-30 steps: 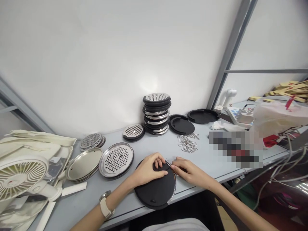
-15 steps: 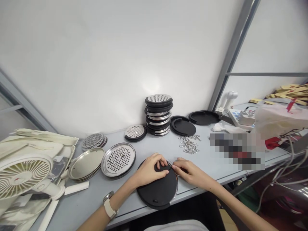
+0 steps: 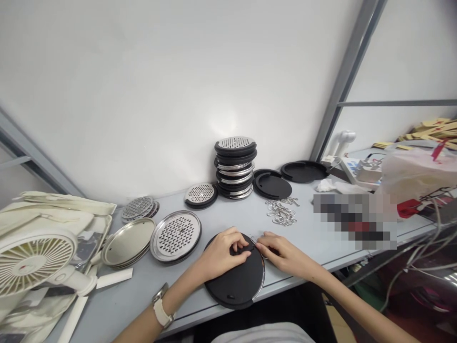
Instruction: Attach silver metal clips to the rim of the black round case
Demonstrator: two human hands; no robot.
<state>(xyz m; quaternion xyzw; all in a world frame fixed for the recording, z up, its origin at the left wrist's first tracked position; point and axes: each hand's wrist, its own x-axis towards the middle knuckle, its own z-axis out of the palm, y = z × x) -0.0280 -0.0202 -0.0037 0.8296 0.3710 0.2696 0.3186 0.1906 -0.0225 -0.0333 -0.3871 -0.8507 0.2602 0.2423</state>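
Observation:
A black round disc [image 3: 238,282] with a thin shiny rim on its right side lies at the table's front edge. My left hand [image 3: 225,252] is bent over its far part, fingers curled and thumb on the surface, gripping it there. A small silver wire clip [image 3: 253,240] is at the disc's far right edge. My right hand [image 3: 280,252] pinches this clip between thumb and fingers; the fingertips partly hide it. Beyond my right hand lies a loose pile of similar wire clips [image 3: 282,213].
A tall stack of black and silver round graters [image 3: 235,166] stands by the wall. Black round trays [image 3: 273,185] lie to its right. Grater plates [image 3: 176,237] and plain metal discs [image 3: 126,243] are at left, near a white fan [image 3: 34,264]. A plastic bag [image 3: 417,174] sits at right.
Both hands keep nearly the same hold at the disc's far edge, with only slight finger movement at the clip. The view has shifted a little.

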